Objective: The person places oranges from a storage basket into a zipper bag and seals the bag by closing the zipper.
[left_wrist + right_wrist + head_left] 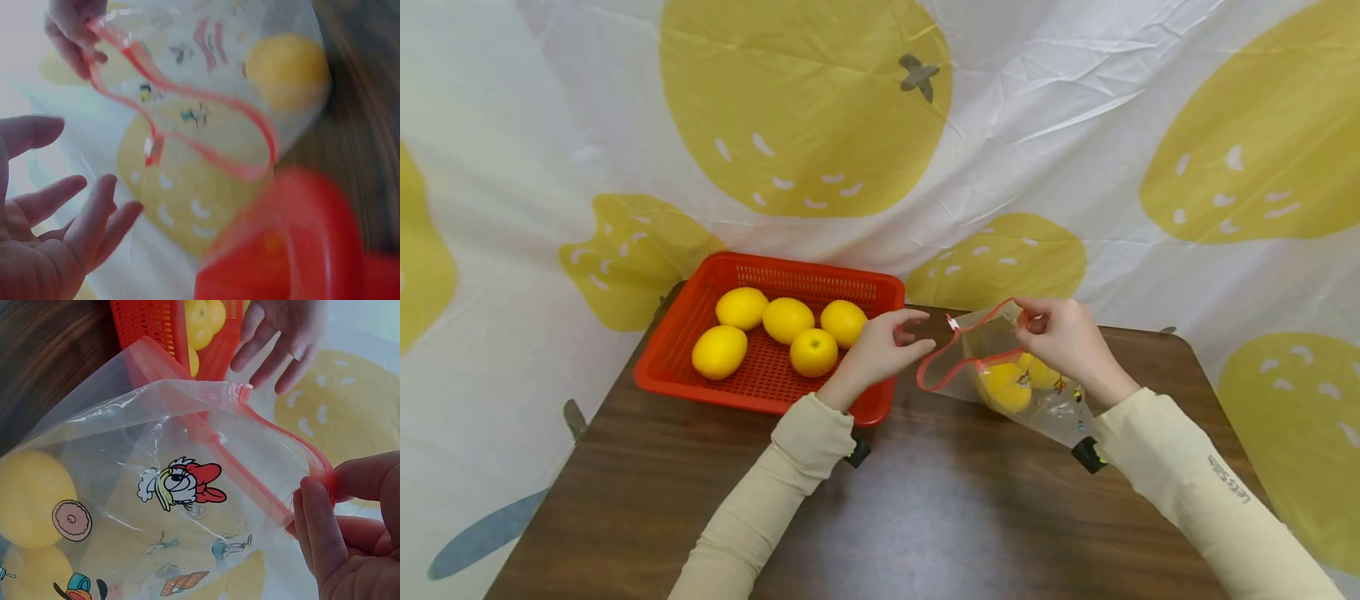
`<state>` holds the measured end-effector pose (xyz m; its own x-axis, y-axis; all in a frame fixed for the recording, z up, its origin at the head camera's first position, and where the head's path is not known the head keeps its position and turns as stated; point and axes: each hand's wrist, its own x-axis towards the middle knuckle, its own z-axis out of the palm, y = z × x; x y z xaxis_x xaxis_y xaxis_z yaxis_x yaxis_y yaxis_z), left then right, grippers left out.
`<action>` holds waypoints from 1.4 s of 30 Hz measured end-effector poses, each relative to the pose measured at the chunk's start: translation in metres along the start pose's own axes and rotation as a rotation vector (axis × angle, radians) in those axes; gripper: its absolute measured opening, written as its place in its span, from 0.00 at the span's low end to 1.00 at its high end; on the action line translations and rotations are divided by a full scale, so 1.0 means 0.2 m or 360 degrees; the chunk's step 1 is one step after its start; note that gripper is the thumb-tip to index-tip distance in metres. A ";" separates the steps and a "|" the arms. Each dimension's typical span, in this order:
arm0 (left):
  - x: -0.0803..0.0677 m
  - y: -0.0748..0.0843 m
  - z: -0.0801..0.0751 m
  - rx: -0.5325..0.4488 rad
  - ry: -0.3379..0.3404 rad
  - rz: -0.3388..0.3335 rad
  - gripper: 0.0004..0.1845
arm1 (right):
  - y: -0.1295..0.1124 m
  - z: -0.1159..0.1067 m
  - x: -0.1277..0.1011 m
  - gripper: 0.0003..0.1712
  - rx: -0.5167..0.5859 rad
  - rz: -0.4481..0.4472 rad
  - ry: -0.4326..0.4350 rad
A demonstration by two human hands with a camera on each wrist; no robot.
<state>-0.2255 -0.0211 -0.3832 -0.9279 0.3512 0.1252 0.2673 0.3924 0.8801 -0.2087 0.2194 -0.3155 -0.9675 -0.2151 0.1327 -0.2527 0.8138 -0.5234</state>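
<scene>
A clear zip bag [955, 379] with a red zip edge and printed cartoon figures gapes at its mouth, lying over the table's right half. Yellow lemons [34, 494] show through its plastic at the bottom end. My right hand [1063, 342] pinches the red zip edge at one corner of the mouth. Between the bag and the red basket [767, 406], my left hand [883, 350] hovers with fingers spread and nothing in them. In the left wrist view the left fingers [94, 219] point toward the bag's white slider [153, 147]. Several lemons [720, 352] lie in the basket.
The brown wooden table [925, 517] carries the basket at its back left. A white cloth [1045, 100] printed with large yellow fruit hangs right behind the table's back edge.
</scene>
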 end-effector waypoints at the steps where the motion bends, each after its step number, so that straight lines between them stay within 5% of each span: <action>1: 0.00 -0.01 -0.02 0.0037 -0.0004 -0.0013 0.25 | 0.00 0.00 0.00 0.25 0.0000 0.0002 -0.0003; 13: 0.01 -0.18 -0.24 0.0538 0.0040 -0.0025 0.33 | -0.01 0.00 -0.01 0.25 -0.0027 -0.0028 0.0019; 28: 0.01 -0.34 -0.44 0.0559 0.0053 -0.0279 0.35 | 0.00 0.00 -0.01 0.25 -0.0011 -0.0054 0.0025; 42: 0.00 -0.43 -0.46 0.0634 -0.0034 -0.0449 0.36 | 0.00 0.01 -0.02 0.25 0.0002 -0.0037 0.0009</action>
<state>-0.2722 -0.1332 -0.4178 -0.9740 0.2001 -0.1061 0.0887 0.7682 0.6341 -0.2048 0.2192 -0.3167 -0.9615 -0.2309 0.1493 -0.2750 0.8079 -0.5212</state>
